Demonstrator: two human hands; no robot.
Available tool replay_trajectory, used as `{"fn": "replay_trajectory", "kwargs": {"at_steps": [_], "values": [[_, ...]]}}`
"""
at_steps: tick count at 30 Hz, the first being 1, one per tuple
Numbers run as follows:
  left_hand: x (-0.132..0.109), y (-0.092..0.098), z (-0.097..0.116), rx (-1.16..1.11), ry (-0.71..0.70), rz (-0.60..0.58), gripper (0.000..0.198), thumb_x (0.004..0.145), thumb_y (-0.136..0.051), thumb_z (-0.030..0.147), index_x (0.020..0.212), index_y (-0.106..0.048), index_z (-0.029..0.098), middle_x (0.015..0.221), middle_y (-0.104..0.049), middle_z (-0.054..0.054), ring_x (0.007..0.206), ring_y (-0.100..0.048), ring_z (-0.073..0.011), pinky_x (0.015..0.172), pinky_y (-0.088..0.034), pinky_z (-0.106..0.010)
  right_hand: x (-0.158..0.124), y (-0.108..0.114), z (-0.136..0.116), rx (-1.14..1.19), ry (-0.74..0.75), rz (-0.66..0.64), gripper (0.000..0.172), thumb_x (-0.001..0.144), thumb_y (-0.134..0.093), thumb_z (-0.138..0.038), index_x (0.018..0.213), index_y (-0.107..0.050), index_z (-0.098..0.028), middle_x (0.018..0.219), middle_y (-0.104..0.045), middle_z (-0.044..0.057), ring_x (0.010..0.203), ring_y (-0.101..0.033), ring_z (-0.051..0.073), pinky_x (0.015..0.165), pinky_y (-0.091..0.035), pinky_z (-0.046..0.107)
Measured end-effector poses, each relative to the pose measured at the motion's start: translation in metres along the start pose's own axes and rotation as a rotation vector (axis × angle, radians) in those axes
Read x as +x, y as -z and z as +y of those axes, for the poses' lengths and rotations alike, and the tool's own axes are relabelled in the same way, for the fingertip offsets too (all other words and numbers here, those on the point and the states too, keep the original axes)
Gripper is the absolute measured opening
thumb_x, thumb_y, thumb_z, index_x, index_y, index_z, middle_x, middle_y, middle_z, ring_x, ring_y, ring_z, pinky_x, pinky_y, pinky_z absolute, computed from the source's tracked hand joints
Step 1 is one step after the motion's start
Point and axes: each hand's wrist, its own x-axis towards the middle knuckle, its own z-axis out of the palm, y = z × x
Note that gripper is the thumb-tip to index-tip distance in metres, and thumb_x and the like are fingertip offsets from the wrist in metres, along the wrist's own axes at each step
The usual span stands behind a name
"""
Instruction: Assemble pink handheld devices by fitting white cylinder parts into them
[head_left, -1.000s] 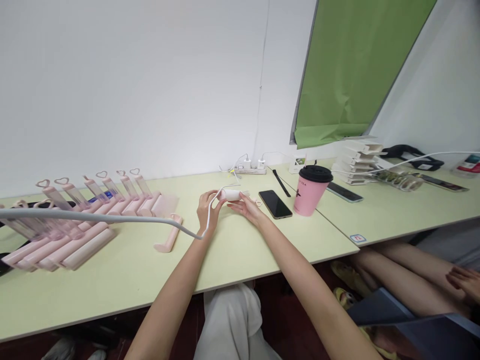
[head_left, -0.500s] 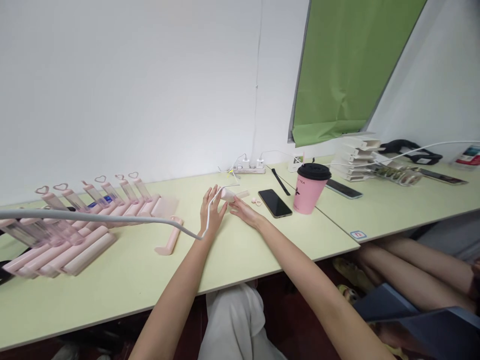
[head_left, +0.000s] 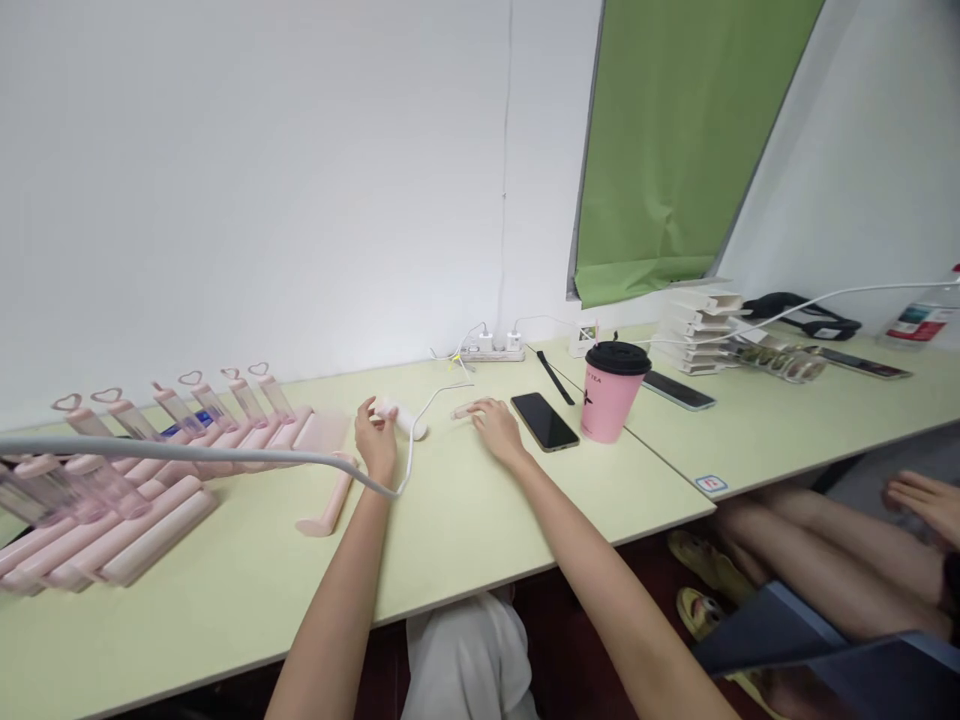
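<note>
My left hand (head_left: 376, 441) grips one end of a pale pink-white cylinder (head_left: 409, 422), thumb and fingers closed on it, its other end pointing right. A white cable (head_left: 414, 440) crosses in front of the cylinder. To the right, my right hand (head_left: 496, 431) has its fingertips closed on a small clear tube (head_left: 461, 411) at the tabletop; the fingers partly cover it. Left of my left forearm lies a pink handle-like part (head_left: 330, 505) with a flared end.
Several pink tubes with heart-shaped loops (head_left: 217, 415) lie in rows at left. A phone (head_left: 545, 421), a pink cup (head_left: 611, 400), a black strap (head_left: 555, 377) and a power strip (head_left: 491, 354) are nearby. White trays (head_left: 697, 330) stand farther right. Another person's hand (head_left: 930, 505) shows at right.
My hands have moved apart. The left carried the cylinder leftwards and nearer, while the right let go of the cylinder and went to the clear tube. Another person's hand came into view.
</note>
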Motion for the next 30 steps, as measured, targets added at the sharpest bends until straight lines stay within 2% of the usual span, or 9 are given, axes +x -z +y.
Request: {"fn": "replay_trajectory", "kwargs": {"at_steps": [3, 6, 10, 15, 20, 23, 25, 28, 30], "values": [[0.008, 0.002, -0.018, 0.039, 0.120, 0.018, 0.043, 0.080, -0.046, 0.043, 0.115, -0.048, 0.018, 0.102, -0.058, -0.008, 0.078, -0.057, -0.0157, 0.074, -0.046, -0.031, -0.004, 0.012, 0.006, -0.411, -0.071, 0.138, 0.023, 0.083, -0.047, -0.021, 0.102, -0.060, -0.020, 0.113, -0.055, 0.012, 0.107, -0.042, 0.026, 0.090, -0.028, 0.041], [0.013, 0.003, -0.031, 0.138, 0.173, 0.016, 0.043, 0.081, -0.042, 0.043, 0.109, -0.051, 0.011, 0.100, -0.059, -0.013, 0.089, -0.056, -0.0220, 0.082, -0.043, -0.037, -0.008, 0.015, 0.013, -0.564, -0.162, 0.096, 0.027, 0.082, -0.048, -0.021, 0.106, -0.058, -0.017, 0.110, -0.055, 0.016, 0.102, -0.043, 0.029, 0.084, -0.029, 0.041], [0.012, 0.001, -0.037, 0.408, 0.142, 0.065, 0.041, 0.082, -0.042, 0.041, 0.103, -0.055, 0.008, 0.103, -0.056, -0.020, 0.108, -0.046, -0.0331, 0.090, -0.035, -0.047, -0.008, 0.011, 0.017, -0.542, -0.159, -0.004, 0.032, 0.085, -0.035, -0.012, 0.109, -0.056, -0.018, 0.107, -0.056, 0.015, 0.099, -0.046, 0.026, 0.080, -0.030, 0.036], [0.006, 0.001, -0.025, 0.457, 0.059, 0.175, 0.046, 0.083, -0.040, 0.037, 0.118, -0.046, 0.008, 0.112, -0.051, -0.019, 0.111, -0.043, -0.0321, 0.091, -0.034, -0.045, -0.004, 0.005, 0.016, -0.444, -0.138, 0.003, 0.045, 0.085, -0.024, -0.004, 0.125, -0.042, -0.014, 0.111, -0.051, 0.016, 0.102, -0.045, 0.023, 0.083, -0.031, 0.031], [0.001, -0.001, -0.014, 0.411, -0.076, 0.146, 0.037, 0.085, -0.037, 0.034, 0.114, -0.048, 0.013, 0.114, -0.049, -0.015, 0.110, -0.042, -0.0292, 0.089, -0.037, -0.042, 0.014, 0.008, 0.015, -0.464, -0.047, -0.117, 0.040, 0.090, -0.034, -0.032, 0.128, -0.040, -0.022, 0.115, -0.048, 0.014, 0.106, -0.043, 0.026, 0.088, -0.030, 0.039], [-0.002, -0.006, -0.011, 0.412, -0.167, 0.095, 0.032, 0.085, -0.038, 0.031, 0.111, -0.051, 0.015, 0.117, -0.047, -0.013, 0.112, -0.041, -0.0281, 0.090, -0.036, -0.043, 0.030, 0.012, 0.015, -0.604, 0.049, -0.159, 0.040, 0.084, -0.051, -0.035, 0.123, -0.049, -0.027, 0.115, -0.048, 0.013, 0.108, -0.041, 0.028, 0.091, -0.026, 0.044], [-0.006, -0.008, -0.007, 0.411, -0.260, 0.020, 0.030, 0.084, -0.041, 0.030, 0.109, -0.052, 0.017, 0.120, -0.045, -0.013, 0.114, -0.039, -0.0277, 0.091, -0.036, -0.044, 0.038, 0.014, 0.013, -0.664, 0.101, -0.158, 0.029, 0.081, -0.057, -0.031, 0.110, -0.060, -0.025, 0.111, -0.050, 0.013, 0.107, -0.042, 0.027, 0.090, -0.026, 0.043], [-0.016, -0.011, 0.004, 0.407, -0.512, -0.168, 0.032, 0.082, -0.046, 0.032, 0.111, -0.050, 0.018, 0.125, -0.044, -0.012, 0.118, -0.038, -0.0264, 0.095, -0.034, -0.042, 0.039, 0.013, 0.007, -0.634, 0.234, -0.170, 0.016, 0.079, -0.060, -0.033, 0.089, -0.067, -0.023, 0.106, -0.052, 0.010, 0.104, -0.043, 0.024, 0.086, -0.029, 0.037], [-0.026, -0.013, 0.013, 0.432, -0.706, -0.305, 0.041, 0.080, -0.050, 0.031, 0.118, -0.046, 0.018, 0.128, -0.043, -0.012, 0.121, -0.036, -0.0261, 0.099, -0.030, -0.042, 0.032, 0.013, 0.000, -0.582, 0.343, -0.147, 0.017, 0.078, -0.061, -0.036, 0.089, -0.067, -0.025, 0.107, -0.051, 0.008, 0.104, -0.042, 0.023, 0.084, -0.031, 0.034]]}}
